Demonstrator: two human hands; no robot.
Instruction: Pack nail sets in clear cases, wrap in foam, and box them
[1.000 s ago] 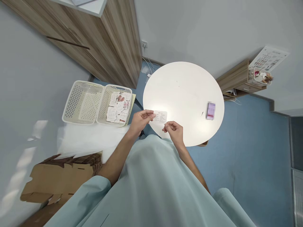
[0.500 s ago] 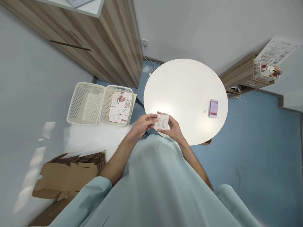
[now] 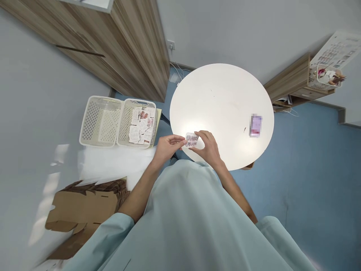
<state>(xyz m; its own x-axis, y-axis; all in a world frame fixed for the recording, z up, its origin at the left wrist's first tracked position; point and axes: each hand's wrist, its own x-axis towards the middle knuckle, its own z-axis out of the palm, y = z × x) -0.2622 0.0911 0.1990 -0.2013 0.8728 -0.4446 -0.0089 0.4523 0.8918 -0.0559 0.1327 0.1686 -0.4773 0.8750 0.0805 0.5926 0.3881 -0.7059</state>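
Over the near edge of the round white table [image 3: 220, 98], a small white card [image 3: 191, 139] is held up between both hands. Its visible face carries two rows of small purple-and-pink shapes, too small to make out. Thumb and fingers of my left hand [image 3: 168, 147] pinch the card's left edge. My right hand [image 3: 209, 148] grips it from the right, with a finger at the top edge and the thumb at the bottom.
A pixelated purple item [image 3: 255, 125] lies on the table's right side. To the left stand a white basket [image 3: 97, 120] and another basket [image 3: 126, 124] with several similar cards. Flattened cardboard boxes [image 3: 84, 207] lie lower left. A wooden cabinet [image 3: 135, 49] rises behind.
The card has been turned over: its text side showed before, and now the patterned side does. My right hand has shifted slightly up, its fingers spread around the card's edges.
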